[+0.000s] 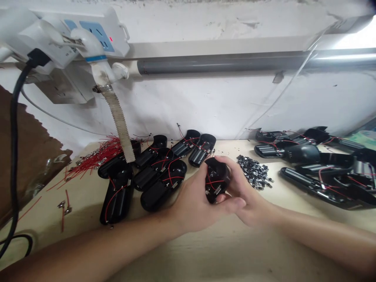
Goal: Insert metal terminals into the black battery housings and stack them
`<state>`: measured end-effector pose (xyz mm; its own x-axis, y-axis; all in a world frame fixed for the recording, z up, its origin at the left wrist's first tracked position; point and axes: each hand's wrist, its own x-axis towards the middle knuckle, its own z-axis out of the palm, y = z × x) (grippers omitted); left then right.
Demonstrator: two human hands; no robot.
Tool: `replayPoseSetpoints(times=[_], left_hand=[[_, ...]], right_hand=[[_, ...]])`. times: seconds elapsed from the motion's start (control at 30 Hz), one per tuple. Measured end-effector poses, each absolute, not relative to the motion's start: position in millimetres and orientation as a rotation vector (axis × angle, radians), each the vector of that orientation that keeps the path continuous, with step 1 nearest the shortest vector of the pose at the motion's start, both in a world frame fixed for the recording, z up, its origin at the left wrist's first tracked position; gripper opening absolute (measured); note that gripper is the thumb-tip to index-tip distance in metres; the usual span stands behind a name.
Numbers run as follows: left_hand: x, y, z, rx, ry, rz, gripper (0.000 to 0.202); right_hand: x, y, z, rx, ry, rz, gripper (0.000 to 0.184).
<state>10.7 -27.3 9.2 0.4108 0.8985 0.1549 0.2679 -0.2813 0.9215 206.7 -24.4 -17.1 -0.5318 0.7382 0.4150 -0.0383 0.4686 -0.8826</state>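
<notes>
Between my two hands I hold a black plastic housing [216,176] with red wires and small metal contacts inside it. My left hand [194,199] grips its left side, the thumb reaching across below it. Around the right side and far edge curl the fingers of my right hand [245,196], and its thumb lies near the lower end. The lower part of the housing is hidden by the hands. Just left of my left hand lies another black housing [164,186] with crossed red wires. A pile of small metal clips [255,172] sits beyond my right hand.
Several wired black housings [117,199] lie on the left of the wooden table [188,258], and more [320,184] on the right. Loose red wires [96,156] are heaped at left. A ribbed hose [119,121] hangs down to the table, and a black cable [14,149] runs along the left edge.
</notes>
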Motion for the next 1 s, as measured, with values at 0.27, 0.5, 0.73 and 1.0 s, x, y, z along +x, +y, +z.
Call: replayPoseSetpoints(times=[0.27, 0.5, 0.73, 1.0], left_hand=[[13.4, -31.8, 12.4, 1.774, 1.067, 0.904, 0.046], [13.4, -34.2, 5.4, 1.756, 1.089, 0.959, 0.065], [15.7, -26.7, -6.1, 1.804, 1.048, 1.188, 0.111], [16.3, -22.5, -20.7, 1.776, 1.112, 1.185, 0.103]], right_hand=[[202.7, -30.0, -20.3, -0.640, -1.843, 1.138, 0.075], [206.4, -21.9, -20.1, -0.573, -1.897, 1.178, 0.076], [210.2, -11.0, -21.0, -0.743, -1.718, 1.312, 0.078], [212.9, -9.2, -12.9, -0.708, -1.447, 1.582, 0.070]])
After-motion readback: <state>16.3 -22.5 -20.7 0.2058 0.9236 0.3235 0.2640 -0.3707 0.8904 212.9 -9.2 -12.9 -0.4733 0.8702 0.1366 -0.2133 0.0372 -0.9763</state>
